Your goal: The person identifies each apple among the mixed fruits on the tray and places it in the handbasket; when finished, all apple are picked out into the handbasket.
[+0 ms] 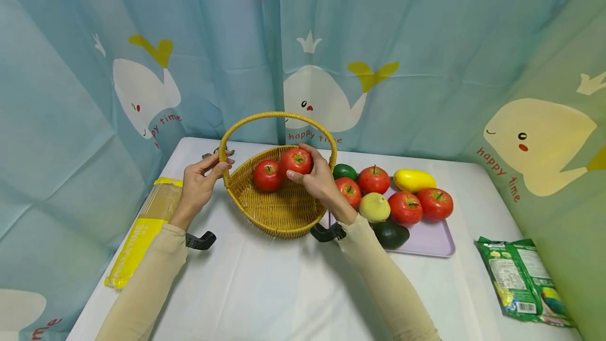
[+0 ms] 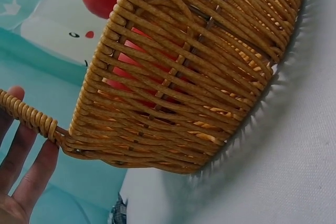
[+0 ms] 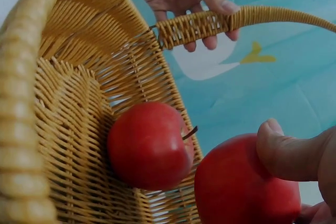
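Note:
A wicker basket [image 1: 279, 209] with a tall arched handle stands on the white table. My left hand [image 1: 200, 186] grips the lower left end of its handle, thumb on one side and fingers on the other, as the right wrist view also shows. One red apple [image 3: 149, 145] lies inside the basket against its far wall. A second red apple [image 1: 296, 161] is held in my right hand [image 1: 318, 175], thumb in front and fingers behind, over the basket beside the first. In the left wrist view the wicker wall hides most of the basket's contents.
To the right, a lilac tray [image 1: 428, 241] carries several red apples, a yellow fruit [image 1: 414, 180], a pale round fruit [image 1: 375, 208] and dark green ones. A green packet [image 1: 525, 280] lies far right, a yellow package [image 1: 147, 230] at left. Small dark metal items [image 1: 230, 152] lie behind my left hand.

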`<action>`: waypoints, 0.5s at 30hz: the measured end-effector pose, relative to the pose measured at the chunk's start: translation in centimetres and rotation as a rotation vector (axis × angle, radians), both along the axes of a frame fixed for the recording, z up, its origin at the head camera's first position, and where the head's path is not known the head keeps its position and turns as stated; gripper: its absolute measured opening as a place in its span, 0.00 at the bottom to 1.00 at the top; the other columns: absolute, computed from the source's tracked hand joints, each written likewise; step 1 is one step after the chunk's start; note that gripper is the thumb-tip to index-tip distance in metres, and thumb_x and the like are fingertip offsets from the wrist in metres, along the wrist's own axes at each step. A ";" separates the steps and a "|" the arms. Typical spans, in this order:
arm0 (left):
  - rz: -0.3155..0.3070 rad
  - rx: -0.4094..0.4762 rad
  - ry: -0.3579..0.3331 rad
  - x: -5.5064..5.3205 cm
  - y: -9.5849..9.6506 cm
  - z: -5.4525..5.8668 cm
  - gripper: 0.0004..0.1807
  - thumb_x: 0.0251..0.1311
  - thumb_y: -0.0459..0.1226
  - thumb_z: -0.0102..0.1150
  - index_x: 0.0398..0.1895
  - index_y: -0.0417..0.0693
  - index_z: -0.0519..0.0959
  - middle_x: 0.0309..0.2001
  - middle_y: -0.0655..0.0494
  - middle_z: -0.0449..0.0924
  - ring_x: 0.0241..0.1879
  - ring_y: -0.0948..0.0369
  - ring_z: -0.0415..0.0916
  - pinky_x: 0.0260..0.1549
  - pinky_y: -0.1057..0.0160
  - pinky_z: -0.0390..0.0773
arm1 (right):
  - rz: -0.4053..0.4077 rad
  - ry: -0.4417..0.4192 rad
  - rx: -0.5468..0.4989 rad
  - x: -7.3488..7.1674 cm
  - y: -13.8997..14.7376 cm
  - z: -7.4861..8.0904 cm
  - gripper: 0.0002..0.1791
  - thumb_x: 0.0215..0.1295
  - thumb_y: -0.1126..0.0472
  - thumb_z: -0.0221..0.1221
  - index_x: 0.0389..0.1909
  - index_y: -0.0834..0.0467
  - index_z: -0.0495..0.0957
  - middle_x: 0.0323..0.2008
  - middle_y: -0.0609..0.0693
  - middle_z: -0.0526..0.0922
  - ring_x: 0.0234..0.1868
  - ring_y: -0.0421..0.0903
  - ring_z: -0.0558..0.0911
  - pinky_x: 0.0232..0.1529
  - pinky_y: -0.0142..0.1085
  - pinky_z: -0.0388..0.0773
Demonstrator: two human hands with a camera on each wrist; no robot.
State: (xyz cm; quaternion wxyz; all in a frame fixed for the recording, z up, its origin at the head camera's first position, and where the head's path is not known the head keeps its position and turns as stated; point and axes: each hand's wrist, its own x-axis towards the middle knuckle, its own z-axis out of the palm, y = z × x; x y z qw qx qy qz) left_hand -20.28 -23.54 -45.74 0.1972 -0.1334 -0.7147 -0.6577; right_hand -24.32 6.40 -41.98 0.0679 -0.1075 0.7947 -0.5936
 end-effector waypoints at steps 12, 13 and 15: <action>-0.006 -0.009 0.027 -0.2 -0.2 0.0 0.16 0.75 0.28 0.60 0.62 0.35 0.84 0.45 0.59 0.91 0.49 0.65 0.87 0.47 0.68 0.89 | -0.032 -0.081 0.023 -1.4 -0.7 -0.4 0.45 0.65 0.65 0.73 0.80 0.52 0.63 0.72 0.58 0.72 0.70 0.59 0.75 0.75 0.54 0.73; -0.008 -0.010 0.025 -0.2 -0.2 0.0 0.16 0.75 0.28 0.60 0.62 0.35 0.84 0.45 0.59 0.91 0.49 0.66 0.87 0.47 0.68 0.89 | -0.034 -0.091 0.026 -1.4 -0.7 -0.4 0.45 0.64 0.66 0.73 0.80 0.52 0.63 0.72 0.59 0.72 0.70 0.59 0.74 0.76 0.54 0.73; -0.008 -0.012 0.021 -0.2 -0.2 -0.1 0.16 0.75 0.28 0.60 0.62 0.34 0.83 0.45 0.61 0.91 0.49 0.66 0.87 0.47 0.68 0.89 | -0.041 -0.108 0.037 -1.4 -0.7 -0.5 0.45 0.64 0.66 0.73 0.79 0.52 0.63 0.72 0.59 0.71 0.71 0.59 0.74 0.76 0.55 0.72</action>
